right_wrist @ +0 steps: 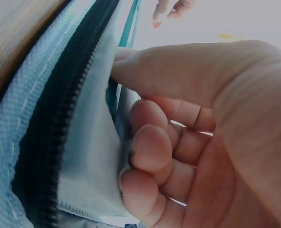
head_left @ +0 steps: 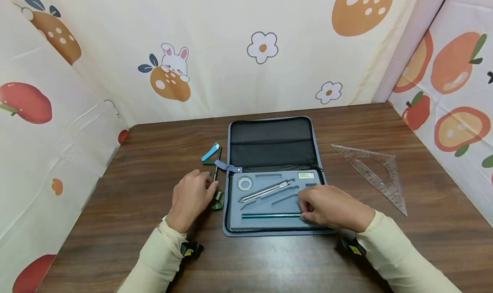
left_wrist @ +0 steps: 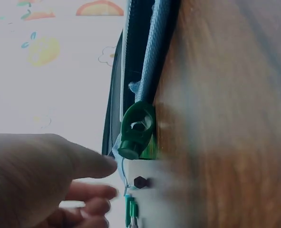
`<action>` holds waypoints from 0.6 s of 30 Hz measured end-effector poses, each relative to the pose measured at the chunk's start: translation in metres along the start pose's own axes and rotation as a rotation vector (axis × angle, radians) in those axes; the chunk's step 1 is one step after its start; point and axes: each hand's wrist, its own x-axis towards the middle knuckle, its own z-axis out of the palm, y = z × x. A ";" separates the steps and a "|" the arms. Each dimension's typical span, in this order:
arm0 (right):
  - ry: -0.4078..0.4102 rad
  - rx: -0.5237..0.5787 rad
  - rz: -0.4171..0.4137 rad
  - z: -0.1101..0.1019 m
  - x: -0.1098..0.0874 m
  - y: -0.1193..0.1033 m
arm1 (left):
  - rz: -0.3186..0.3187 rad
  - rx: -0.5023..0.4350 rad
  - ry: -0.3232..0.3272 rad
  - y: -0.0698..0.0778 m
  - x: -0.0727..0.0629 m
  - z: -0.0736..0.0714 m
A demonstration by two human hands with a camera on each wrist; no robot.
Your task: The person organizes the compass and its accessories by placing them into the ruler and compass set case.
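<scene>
A blue zip case (head_left: 271,233) lies unzipped and flat, with a grey moulded tray (head_left: 277,175) in its lower half. My right hand (head_left: 327,205) is over the tray's right side, its thumb and fingertips gripping the right end of a teal pencil (head_left: 265,216) that lies along the bottom slot. In the right wrist view the thumb overlaps the pencil (right_wrist: 113,97) and the other fingers curl beside it. Left of the case, my left hand (head_left: 190,198) hovers loosely bent beside a green plastic piece with a hole (left_wrist: 139,124); nothing shows between its fingers.
The tray holds silver compasses (head_left: 265,191), a round white ring (head_left: 245,183) and a small eraser (head_left: 306,175). A light-blue cutter (head_left: 210,152) and a fabric strap (head_left: 227,167) are at the case's left. A clear set square (head_left: 379,177) lies to the right. Printed curtains surround the table.
</scene>
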 end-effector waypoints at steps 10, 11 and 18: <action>-0.001 0.005 -0.005 0.000 0.001 0.002 | -0.065 0.033 -0.116 -0.004 0.000 0.001; -0.002 0.005 -0.006 0.000 0.001 0.002 | -0.062 0.029 -0.112 -0.005 0.000 0.001; -0.013 0.026 0.003 0.001 0.001 0.002 | -0.056 0.027 -0.042 -0.006 -0.001 -0.001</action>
